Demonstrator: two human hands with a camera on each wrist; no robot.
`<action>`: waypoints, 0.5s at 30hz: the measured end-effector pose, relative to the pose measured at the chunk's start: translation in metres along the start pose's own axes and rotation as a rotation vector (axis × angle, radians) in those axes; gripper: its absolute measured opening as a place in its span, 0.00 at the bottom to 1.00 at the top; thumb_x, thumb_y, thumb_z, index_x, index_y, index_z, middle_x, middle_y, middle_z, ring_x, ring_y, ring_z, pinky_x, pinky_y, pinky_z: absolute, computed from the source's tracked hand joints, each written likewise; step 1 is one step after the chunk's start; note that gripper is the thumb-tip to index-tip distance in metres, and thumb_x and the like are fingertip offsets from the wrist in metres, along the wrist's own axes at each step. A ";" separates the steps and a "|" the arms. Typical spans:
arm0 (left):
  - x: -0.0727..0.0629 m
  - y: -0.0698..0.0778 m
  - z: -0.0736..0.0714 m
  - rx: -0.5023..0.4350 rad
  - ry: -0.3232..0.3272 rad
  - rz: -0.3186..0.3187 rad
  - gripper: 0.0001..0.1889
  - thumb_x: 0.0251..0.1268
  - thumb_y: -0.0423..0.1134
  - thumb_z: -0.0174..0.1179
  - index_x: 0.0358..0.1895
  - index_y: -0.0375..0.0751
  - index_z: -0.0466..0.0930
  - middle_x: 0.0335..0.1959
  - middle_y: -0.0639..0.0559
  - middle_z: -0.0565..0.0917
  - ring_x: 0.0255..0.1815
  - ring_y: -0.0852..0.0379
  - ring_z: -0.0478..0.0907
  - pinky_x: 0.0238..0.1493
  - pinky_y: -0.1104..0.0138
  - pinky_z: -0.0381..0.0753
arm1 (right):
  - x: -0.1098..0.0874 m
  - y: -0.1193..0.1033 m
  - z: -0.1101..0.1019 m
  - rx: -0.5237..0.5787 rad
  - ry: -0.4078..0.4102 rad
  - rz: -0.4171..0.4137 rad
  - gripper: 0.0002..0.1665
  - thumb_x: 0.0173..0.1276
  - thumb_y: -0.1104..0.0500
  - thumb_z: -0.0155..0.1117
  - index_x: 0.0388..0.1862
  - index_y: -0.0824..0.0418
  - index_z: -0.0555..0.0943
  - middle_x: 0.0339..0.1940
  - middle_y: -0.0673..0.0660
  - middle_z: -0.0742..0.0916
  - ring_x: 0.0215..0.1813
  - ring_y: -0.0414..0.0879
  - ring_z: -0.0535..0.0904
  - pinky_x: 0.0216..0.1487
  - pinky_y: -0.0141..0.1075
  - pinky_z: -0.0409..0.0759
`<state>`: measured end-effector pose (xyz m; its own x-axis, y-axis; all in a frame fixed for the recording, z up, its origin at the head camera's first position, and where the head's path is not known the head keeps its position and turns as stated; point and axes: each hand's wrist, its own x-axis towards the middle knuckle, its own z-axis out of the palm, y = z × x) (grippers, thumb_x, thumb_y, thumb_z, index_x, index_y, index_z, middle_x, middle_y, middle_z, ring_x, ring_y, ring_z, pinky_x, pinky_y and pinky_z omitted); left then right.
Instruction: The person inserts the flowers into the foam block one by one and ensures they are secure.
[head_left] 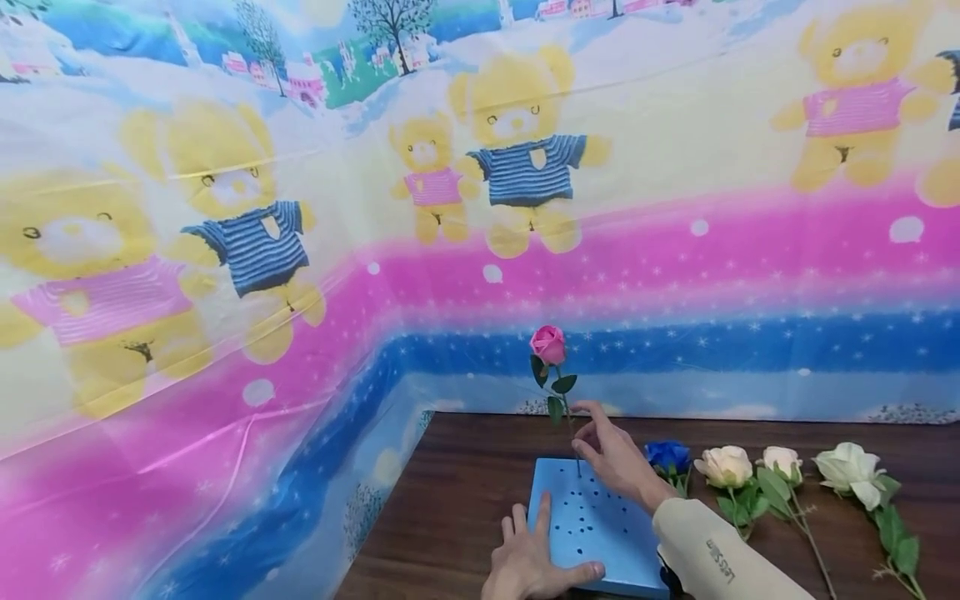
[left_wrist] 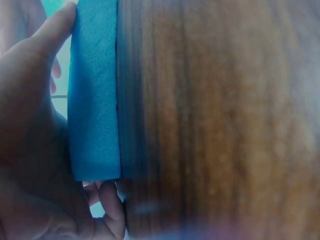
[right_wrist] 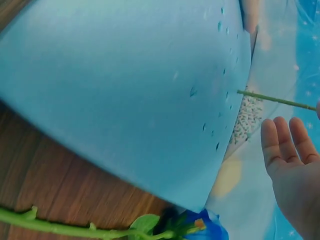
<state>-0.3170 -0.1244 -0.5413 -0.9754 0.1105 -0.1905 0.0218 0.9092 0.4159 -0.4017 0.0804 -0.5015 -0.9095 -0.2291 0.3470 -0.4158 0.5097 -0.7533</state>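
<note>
A pink rose [head_left: 548, 345] stands upright, its thin stem [right_wrist: 275, 100] set in the far part of a light-blue foam block [head_left: 611, 557] dotted with small holes. Low on that stem, my right hand [head_left: 617, 458] pinches with thumb and index finger; in the right wrist view the pinch is mostly cut off, while the other fingers [right_wrist: 282, 142] extend. At the block's near left corner my left hand [head_left: 525, 557] rests with fingers spread, the thumb on the near edge. The left wrist view shows that thumb [left_wrist: 57, 27] against the side of the foam block [left_wrist: 95, 100].
Right of the block lie a blue rose [head_left: 667, 456], two cream roses [head_left: 724, 467] and a white rose [head_left: 851, 471] with leafy stems. The brown wooden table [head_left: 420, 508] meets a curtain [head_left: 637, 292] printed with bears behind and at left.
</note>
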 end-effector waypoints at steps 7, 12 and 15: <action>0.003 -0.003 0.002 -0.022 -0.027 0.001 0.72 0.50 0.89 0.68 0.94 0.57 0.49 0.87 0.26 0.58 0.84 0.19 0.60 0.59 0.27 0.80 | -0.009 0.008 -0.008 -0.015 0.009 0.044 0.40 0.86 0.56 0.69 0.87 0.40 0.60 0.59 0.57 0.88 0.53 0.47 0.87 0.58 0.57 0.87; 0.003 -0.002 0.001 -0.008 -0.018 0.018 0.72 0.51 0.88 0.68 0.94 0.56 0.49 0.86 0.25 0.58 0.83 0.19 0.61 0.56 0.29 0.82 | -0.014 0.011 -0.017 -0.018 0.029 0.083 0.46 0.85 0.52 0.71 0.90 0.40 0.56 0.72 0.65 0.82 0.62 0.57 0.87 0.59 0.60 0.87; 0.003 0.000 0.000 0.005 -0.010 0.020 0.70 0.53 0.86 0.69 0.94 0.56 0.49 0.86 0.26 0.59 0.83 0.19 0.61 0.57 0.29 0.81 | -0.016 0.012 -0.023 -0.018 0.035 0.095 0.49 0.85 0.50 0.71 0.92 0.39 0.53 0.79 0.68 0.77 0.71 0.66 0.82 0.63 0.65 0.84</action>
<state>-0.3200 -0.1241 -0.5422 -0.9725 0.1329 -0.1914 0.0426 0.9089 0.4149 -0.3922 0.1096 -0.5030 -0.9439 -0.1505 0.2940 -0.3274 0.5427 -0.7735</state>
